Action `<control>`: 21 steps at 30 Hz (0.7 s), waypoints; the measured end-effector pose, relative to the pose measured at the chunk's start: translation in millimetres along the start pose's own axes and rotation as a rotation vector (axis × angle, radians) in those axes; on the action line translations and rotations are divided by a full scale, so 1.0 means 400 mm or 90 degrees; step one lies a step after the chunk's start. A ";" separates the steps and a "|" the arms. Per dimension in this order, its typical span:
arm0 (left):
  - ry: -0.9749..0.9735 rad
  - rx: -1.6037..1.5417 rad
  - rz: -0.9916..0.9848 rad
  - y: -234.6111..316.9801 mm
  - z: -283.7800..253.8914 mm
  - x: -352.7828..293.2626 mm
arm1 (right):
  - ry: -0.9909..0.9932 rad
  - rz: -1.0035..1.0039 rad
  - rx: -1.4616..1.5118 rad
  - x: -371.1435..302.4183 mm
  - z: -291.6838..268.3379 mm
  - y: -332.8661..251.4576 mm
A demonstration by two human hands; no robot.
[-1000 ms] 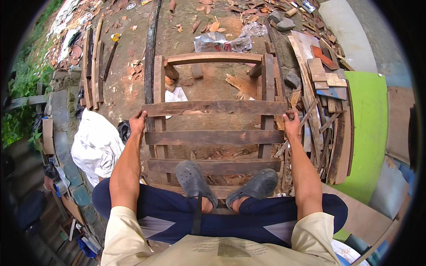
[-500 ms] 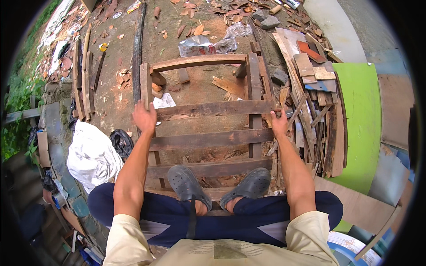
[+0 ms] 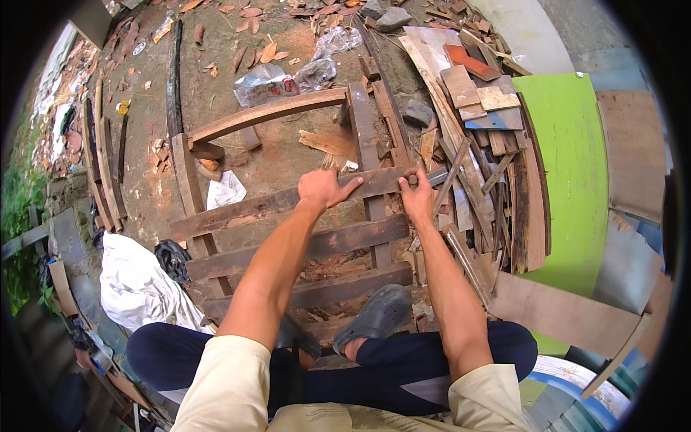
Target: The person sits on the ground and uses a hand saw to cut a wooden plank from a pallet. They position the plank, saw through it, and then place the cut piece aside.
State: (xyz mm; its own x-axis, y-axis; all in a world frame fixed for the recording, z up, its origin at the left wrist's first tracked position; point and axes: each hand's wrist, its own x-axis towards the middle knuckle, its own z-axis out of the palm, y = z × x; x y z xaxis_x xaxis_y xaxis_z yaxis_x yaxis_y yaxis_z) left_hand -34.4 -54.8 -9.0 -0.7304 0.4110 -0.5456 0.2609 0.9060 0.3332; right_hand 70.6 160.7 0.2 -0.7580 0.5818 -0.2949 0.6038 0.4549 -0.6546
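Note:
A slatted wooden frame (image 3: 363, 129), much like a pallet, lies on the ground in front of me, several dark planks across its two side rails. On its farthest wooden slat (image 3: 252, 207), my left hand (image 3: 322, 189) is closed over the far edge, thumb stretched right along the wood. Close to that slat's right end, my right hand (image 3: 416, 193) grips the edge with thumb and fingers. A short grey bar (image 3: 436, 176) sticks out just right of these fingers; whether they touch it is unclear. My grey clogs (image 3: 374, 320) are at the near slats.
Stacked scrap boards (image 3: 497, 137) lie to the right, beside a bright green panel (image 3: 565, 180). White cloth (image 3: 140, 284) and a black plastic bag (image 3: 173, 258) sit at the left. Beyond the frame are clear plastic (image 3: 263, 85), stones (image 3: 394, 19), dry leaves and a long dark strip (image 3: 175, 79).
My left hand has moved right, from the slat's left end to near its right part. My right hand stays at the right end. The view has turned, so the frame appears tilted and farther left.

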 end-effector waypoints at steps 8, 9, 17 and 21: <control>-0.007 0.021 -0.012 0.002 0.010 0.005 | -0.085 -0.029 0.185 0.146 -0.080 -0.045; -0.015 0.027 -0.026 -0.012 0.008 0.002 | -0.139 0.014 0.248 0.151 -0.106 -0.110; -0.006 0.019 -0.025 -0.004 0.019 0.013 | -0.270 0.186 0.390 0.128 -0.249 -0.412; 0.030 0.002 -0.019 -0.008 0.022 0.008 | -0.276 0.240 0.431 0.096 -0.242 -0.446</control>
State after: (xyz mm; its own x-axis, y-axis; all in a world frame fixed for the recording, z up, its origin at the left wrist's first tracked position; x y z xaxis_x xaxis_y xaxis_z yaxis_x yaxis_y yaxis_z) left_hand -31.9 -55.5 -18.6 -0.7669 0.3791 -0.5179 0.2408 0.9179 0.3153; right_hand -42.4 167.3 173.2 -0.6482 0.2439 -0.7214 0.6605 -0.2915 -0.6920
